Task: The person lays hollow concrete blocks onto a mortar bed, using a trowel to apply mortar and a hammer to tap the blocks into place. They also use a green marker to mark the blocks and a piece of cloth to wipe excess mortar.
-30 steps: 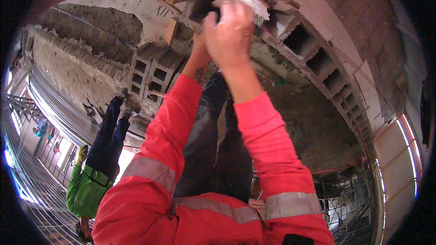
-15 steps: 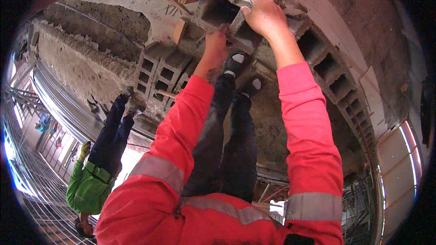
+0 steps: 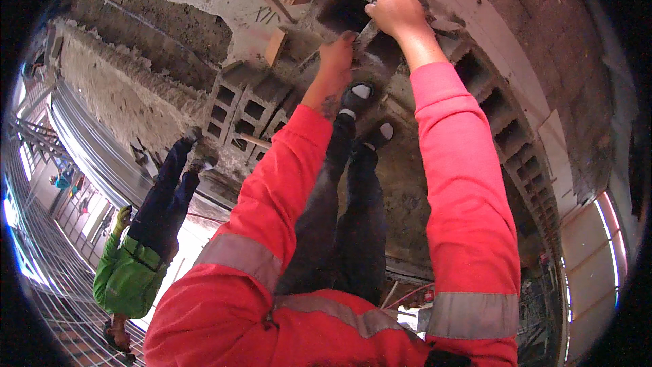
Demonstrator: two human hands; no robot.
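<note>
Both my arms, in red sleeves with grey reflective bands, reach down to a grey hollow concrete block (image 3: 339, 8) beyond my dark shoes (image 3: 358, 92). My right hand (image 3: 395, 11) is closed over the block's upper right edge. My left hand (image 3: 337, 60) grips its near edge, fingers curled on the rim. The block's dark cavity shows between the two hands. It lies among other blocks, with mortar-smeared concrete around it.
A row of laid hollow blocks (image 3: 246, 107) runs to the left, and a longer course (image 3: 504, 117) curves down the right. Short wood pieces (image 3: 276, 46) lie near the block. A co-worker in a green jacket (image 3: 128, 273) stands at left by a metal mesh (image 3: 41, 278).
My hands were close together a second ago. They have since spread apart, the right one moving to the block's far edge and the left staying lower on its near edge.
</note>
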